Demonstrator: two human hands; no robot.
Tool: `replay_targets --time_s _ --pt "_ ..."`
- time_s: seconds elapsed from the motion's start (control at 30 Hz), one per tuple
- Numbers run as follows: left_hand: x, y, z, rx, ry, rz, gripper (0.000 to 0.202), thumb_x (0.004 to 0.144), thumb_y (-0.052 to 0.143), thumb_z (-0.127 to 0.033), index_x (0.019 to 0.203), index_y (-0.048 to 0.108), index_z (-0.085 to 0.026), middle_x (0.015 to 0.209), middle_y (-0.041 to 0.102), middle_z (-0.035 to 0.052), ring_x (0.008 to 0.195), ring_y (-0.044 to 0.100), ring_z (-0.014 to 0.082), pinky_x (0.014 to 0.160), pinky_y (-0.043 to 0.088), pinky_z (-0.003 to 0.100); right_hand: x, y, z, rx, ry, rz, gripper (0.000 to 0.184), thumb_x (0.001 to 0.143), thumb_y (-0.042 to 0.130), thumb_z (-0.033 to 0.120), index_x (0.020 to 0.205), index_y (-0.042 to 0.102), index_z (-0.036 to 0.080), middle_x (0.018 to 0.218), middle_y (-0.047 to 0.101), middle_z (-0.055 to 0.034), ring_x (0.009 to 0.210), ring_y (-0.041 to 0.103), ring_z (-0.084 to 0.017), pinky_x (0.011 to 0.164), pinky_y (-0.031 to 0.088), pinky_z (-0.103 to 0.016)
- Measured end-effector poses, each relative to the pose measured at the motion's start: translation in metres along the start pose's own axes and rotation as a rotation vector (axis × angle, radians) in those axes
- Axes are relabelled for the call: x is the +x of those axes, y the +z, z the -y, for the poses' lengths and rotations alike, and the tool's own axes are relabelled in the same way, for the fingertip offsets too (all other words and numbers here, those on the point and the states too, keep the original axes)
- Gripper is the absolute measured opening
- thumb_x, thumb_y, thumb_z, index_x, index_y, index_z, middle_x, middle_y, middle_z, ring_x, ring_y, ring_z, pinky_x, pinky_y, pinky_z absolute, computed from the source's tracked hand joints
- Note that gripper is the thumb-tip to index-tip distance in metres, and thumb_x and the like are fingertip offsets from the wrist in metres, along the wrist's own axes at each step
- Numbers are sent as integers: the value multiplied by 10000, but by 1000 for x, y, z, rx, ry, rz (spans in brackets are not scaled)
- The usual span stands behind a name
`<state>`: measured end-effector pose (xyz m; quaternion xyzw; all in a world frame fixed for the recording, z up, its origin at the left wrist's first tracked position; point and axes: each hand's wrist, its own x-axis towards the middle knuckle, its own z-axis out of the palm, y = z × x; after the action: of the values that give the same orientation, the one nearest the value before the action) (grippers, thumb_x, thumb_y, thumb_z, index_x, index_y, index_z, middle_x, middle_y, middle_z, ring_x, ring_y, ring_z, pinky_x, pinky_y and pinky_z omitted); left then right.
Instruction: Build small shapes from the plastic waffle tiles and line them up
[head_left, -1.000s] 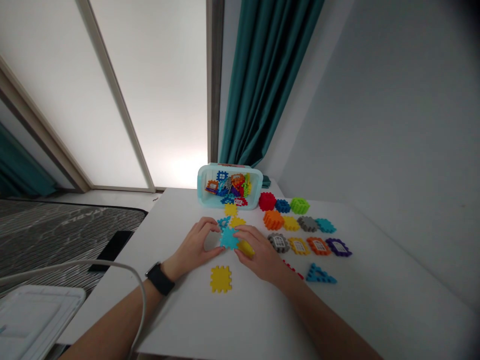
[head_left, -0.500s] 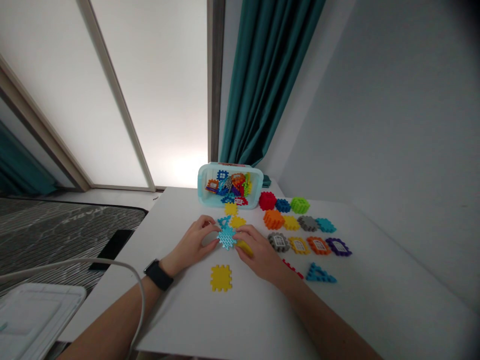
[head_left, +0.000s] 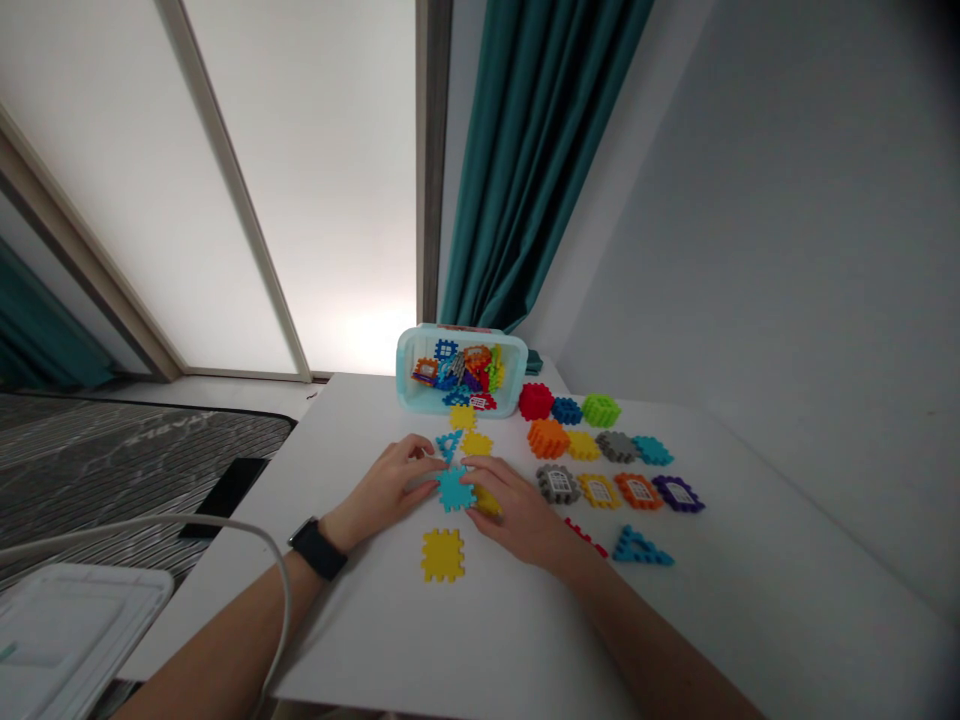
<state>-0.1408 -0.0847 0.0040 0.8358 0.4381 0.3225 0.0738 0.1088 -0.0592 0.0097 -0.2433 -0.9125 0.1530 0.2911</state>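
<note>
My left hand (head_left: 394, 478) pinches the left edge of a light blue square interlocking tile (head_left: 455, 490). On its other side, the fingers of my right hand (head_left: 517, 508) grip the right edge. The tile's plain face is up. Partly hidden under my right hand is a yellow piece (head_left: 487, 501). Just beyond the held tile lie a blue triangular piece (head_left: 448, 445) and a small yellow piece (head_left: 476, 443). Another yellow piece (head_left: 463, 417) rests against the bin's front. Nearer me, a yellow square tile (head_left: 442, 555) lies flat.
A pale blue bin (head_left: 405, 385) of mixed pieces stands at the back. Sorted stacks, including red (head_left: 536, 401) and orange (head_left: 548, 438), sit to the right, with window tiles (head_left: 598, 490) and a blue triangle (head_left: 641, 546). A white cable (head_left: 259, 540) crosses my left forearm.
The light blue tile showed a brick-patterned face before and now shows a plain one. It has come slightly nearer me, apart from the blue triangle. My hands moved only a little.
</note>
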Motion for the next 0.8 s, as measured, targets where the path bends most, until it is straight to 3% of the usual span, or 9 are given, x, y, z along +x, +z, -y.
replay_targets --time_s 0.23,0.33,0.47,0.8 --pt "2 -3 -7 -60 -13 -37 233 920 554 -174 1131 636 -232 1138 596 77 1083 612 227 945 516 386 0 0 0 2 33 -51 320 857 603 111 1145 570 245 1314 584 -108 1255 571 -251 1089 496 -464" --pt "3 -2 -11 -90 -8 -24 302 879 650 -244 1176 597 -226 1187 592 88 1121 605 241 962 514 396 0 1 -1 12 32 -66 315 858 609 122 1144 565 248 1318 575 -106 1262 565 -249 1091 491 -455" --pt "2 2 -11 -39 -18 -20 447 788 789 -371 1150 576 -219 1211 594 102 1141 601 273 951 513 421 0 2 -1 19 33 -71 324 853 612 120 1148 561 245 1308 573 -106 1253 567 -246 1086 493 -446" --pt "3 0 -12 80 34 -51 429 794 767 -354 1150 583 -203 1205 612 115 1123 611 276 955 499 418 0 3 -4 -2 35 -34 301 881 597 133 1158 565 247 1313 578 -105 1259 565 -241 1089 496 -458"
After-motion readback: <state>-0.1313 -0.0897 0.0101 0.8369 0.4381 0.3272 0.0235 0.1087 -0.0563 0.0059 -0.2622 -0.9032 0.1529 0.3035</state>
